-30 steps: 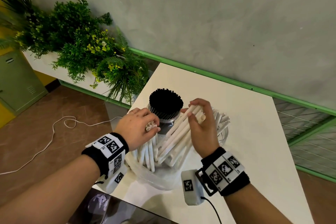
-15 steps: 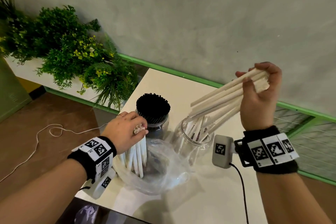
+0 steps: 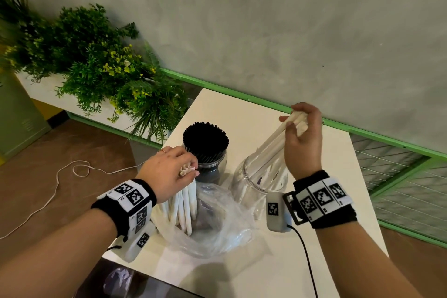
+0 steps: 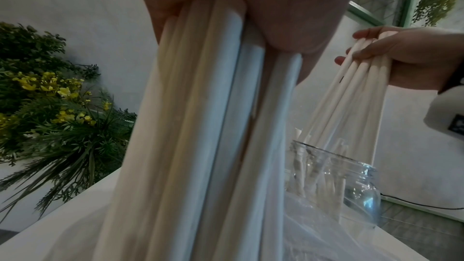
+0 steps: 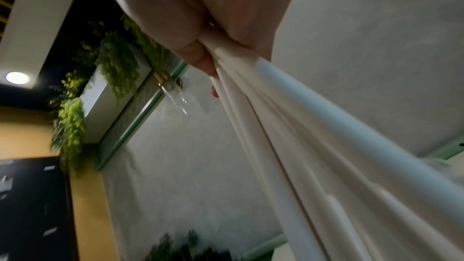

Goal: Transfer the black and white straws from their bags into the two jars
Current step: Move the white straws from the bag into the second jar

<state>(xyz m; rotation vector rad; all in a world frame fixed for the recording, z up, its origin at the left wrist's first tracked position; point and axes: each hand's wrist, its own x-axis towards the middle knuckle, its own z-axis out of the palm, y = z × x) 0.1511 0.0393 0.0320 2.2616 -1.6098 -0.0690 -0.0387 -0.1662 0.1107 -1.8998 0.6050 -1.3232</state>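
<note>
Two bunches of white straws are out: one (image 3: 271,147) slanting down into the clear jar (image 3: 251,176), gripped at its top by the right hand (image 3: 302,143), raised above the jar's mouth; the other (image 3: 183,205) standing upright in the crumpled plastic bag (image 3: 217,225), its top ends pinched in the left hand's (image 3: 167,172) curled fingers. Black straws (image 3: 205,139) already pack the dark jar (image 3: 210,167) behind the bag, so that half looks done. By my reckoning, the white bunch in the bag is left to move. Both jars sit near each other on the white table (image 3: 326,237), beside a planter of greenery (image 3: 96,68).
</note>
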